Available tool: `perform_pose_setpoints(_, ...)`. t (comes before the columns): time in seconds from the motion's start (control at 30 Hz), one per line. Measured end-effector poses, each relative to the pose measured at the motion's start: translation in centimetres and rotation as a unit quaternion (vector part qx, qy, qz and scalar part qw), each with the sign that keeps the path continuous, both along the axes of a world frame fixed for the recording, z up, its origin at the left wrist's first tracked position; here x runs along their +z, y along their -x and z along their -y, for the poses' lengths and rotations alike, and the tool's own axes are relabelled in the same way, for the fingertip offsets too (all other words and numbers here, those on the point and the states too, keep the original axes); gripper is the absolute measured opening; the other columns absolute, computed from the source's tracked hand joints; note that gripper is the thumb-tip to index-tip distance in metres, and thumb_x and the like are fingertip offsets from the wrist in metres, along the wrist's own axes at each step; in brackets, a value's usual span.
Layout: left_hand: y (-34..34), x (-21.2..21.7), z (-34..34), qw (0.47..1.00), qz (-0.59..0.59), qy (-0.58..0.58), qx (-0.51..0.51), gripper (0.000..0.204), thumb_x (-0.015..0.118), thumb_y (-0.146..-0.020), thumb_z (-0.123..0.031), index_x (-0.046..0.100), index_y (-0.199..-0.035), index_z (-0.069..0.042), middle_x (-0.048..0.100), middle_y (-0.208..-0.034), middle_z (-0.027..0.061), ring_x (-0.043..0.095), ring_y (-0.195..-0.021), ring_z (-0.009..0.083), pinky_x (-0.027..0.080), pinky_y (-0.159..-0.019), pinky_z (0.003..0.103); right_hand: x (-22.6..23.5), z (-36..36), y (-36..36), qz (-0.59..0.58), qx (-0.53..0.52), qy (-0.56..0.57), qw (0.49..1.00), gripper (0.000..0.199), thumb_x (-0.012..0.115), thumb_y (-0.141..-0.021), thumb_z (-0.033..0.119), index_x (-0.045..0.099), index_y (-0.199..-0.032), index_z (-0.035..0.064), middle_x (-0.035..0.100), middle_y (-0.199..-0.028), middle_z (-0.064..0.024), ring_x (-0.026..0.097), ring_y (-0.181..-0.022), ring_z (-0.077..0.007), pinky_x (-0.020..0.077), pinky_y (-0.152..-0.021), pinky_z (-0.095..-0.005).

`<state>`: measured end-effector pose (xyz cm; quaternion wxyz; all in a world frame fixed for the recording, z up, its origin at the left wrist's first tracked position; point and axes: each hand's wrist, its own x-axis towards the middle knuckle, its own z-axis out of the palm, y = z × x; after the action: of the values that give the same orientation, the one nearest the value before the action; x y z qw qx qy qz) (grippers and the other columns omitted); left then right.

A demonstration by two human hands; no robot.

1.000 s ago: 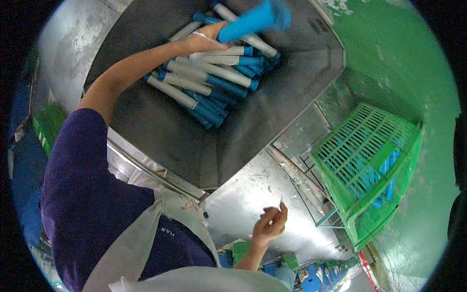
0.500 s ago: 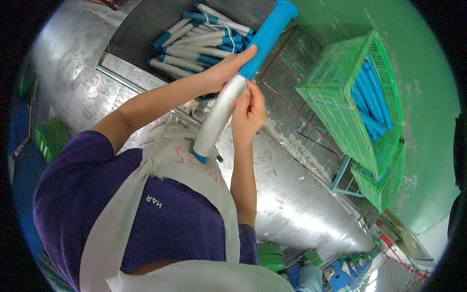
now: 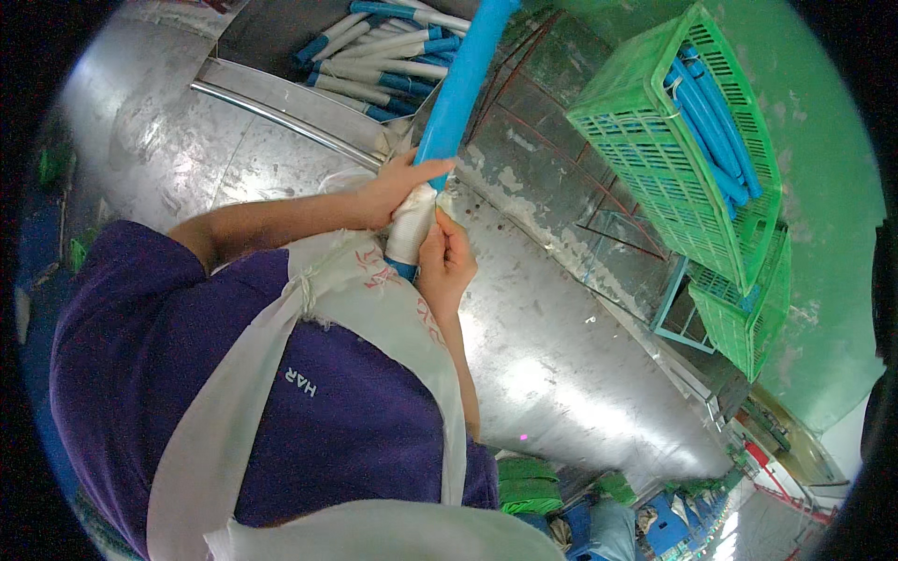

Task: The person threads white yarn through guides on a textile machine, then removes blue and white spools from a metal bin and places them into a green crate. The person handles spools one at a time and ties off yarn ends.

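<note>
A long blue tube (image 3: 465, 84) slants from the top of the view down to my apron. Around its lower part sits a white sleeve (image 3: 410, 229), short and bunched up, with a bit of blue showing below it. My left hand (image 3: 398, 192) is wrapped round the tube where the blue meets the white, thumb lying across the blue. On the other side, my right hand (image 3: 449, 257) pinches the upper edge of the white sleeve between thumb and fingers. The tube's lower end rests against or close to my white apron (image 3: 351, 271).
A dark bin (image 3: 271, 42) at the upper left holds several blue-and-white tubes (image 3: 383, 70). A metal rail (image 3: 281, 120) runs along its near side. To the right, a green crate (image 3: 622, 131) holds blue tubes, with another green crate (image 3: 725, 323) below. A shiny metal surface (image 3: 543, 374) lies beyond my right arm.
Both hands have come down the tube toward my body. The white sleeve has slid down and bunched shorter, leaving more blue bare above it.
</note>
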<state>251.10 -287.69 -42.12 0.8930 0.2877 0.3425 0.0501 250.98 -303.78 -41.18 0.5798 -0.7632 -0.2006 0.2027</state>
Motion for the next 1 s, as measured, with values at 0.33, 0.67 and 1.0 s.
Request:
perform_pose_setpoints(0.33,-4.0,-0.3,-9.5,0.979,0.068,-0.172,0.089,0.042,0.073,-0.078,-0.03,0.056,-0.103,-0.001,0.064,-0.08,0.01,0.063,-0.064,0.0178,0.053,-0.057,0.034,3.3,2.5,-1.3,0.025,0.041,0.091,0.995,0.029,0.054,-0.088,0.002,0.06,-0.117,0.0052,0.053,-0.062,-0.0045,0.047,-0.053,-0.0064,0.0405,-0.051,-0.0229)
perform_pose_setpoints(0.67,-6.3,-0.3,5.9,0.693,0.406,-0.541,-0.249,0.048,0.075,-0.068,-0.031,0.053,-0.102,-0.006,0.059,-0.092,0.0141,0.06,-0.085,0.0357,0.049,-0.071,0.045,16.1,4.0,-13.2,0.621,0.355,0.437,0.545,0.045,0.076,-0.065,0.012,0.057,-0.104,0.0004,0.06,-0.089,-0.0081,0.058,-0.084,-0.0261,0.0484,-0.073,-0.0383)
perform_pose_setpoints(1.0,-8.0,-14.0,6.3,0.527,0.129,-0.729,-0.416,0.075,0.073,-0.071,-0.039,0.041,-0.133,-0.011,0.046,-0.126,0.0194,0.049,-0.114,0.0334,0.037,-0.093,0.052,13.6,14.7,-11.3,0.495,0.169,0.676,0.52,0.043,0.079,-0.063,0.032,0.052,-0.084,0.0069,0.058,-0.079,-0.0083,0.06,-0.077,-0.0253,0.0514,-0.064,-0.0361)
